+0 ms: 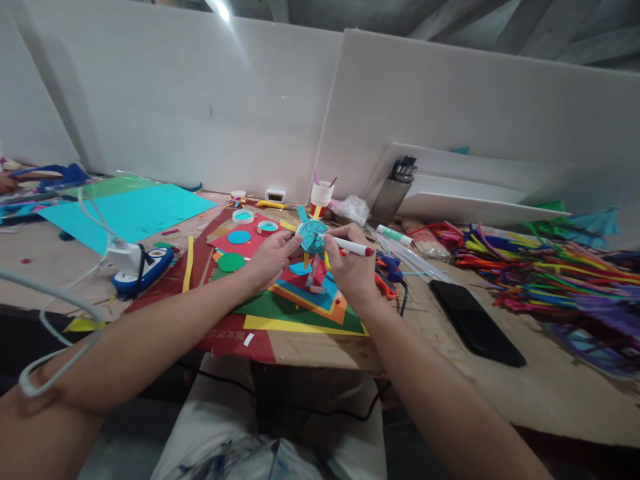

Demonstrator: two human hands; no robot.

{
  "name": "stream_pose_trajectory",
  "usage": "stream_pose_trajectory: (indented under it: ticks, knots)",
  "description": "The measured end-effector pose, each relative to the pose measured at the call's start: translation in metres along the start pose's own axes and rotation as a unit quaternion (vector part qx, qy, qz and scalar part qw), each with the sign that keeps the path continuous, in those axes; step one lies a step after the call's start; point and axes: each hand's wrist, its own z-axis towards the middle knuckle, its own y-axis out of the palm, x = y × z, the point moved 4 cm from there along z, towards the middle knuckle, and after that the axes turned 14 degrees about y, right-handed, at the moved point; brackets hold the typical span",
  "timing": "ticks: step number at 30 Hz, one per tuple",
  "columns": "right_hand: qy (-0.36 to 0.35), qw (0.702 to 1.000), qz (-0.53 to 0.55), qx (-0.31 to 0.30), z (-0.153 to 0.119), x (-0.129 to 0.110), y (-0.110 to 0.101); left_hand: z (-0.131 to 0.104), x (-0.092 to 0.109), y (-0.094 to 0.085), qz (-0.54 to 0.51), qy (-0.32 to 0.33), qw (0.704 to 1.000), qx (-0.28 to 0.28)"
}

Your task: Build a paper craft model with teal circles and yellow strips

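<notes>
Turquoise paper disc (313,235), marked with dark lines, held up over dark green sheet (260,307) and other coloured papers, in front of a white paper cup (323,195). Pinched at its left edge between thumb and fingers of the left hand (273,259). Grasped in the curled fingers of the right hand (354,268): a white marker (356,247) with a dark red end, aimed at the disc's right side; impossible to tell whether touching at the tip.

Probably at the step of drawing lines on the disc. For a next stroke, needs a firm left pinch and a light marker touch.

In the paper cup, upright: a pink stick (316,177) and a brown stick (333,181). Beyond the left hand, a white ring (244,222) and a red ring (269,233), with turquoise showing inside both. Farther right, a grey bottle (391,200), black-topped, with contents hidden.
</notes>
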Motion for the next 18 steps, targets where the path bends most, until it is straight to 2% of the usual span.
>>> stream_pose_trajectory:
  ticks: [7, 18]
  knots:
    - [-0.001, 1.0, 0.005, 0.012, 0.0013, 0.002, -0.0011, 0.0, 0.0024, 0.0004, 0.007, 0.001, 1.0, -0.004]
    - [0.002, 1.0, 0.004, -0.011, 0.0008, -0.0005, 0.0011, -0.0003, 0.0005, -0.0002, 0.012, -0.005, 1.0, -0.003]
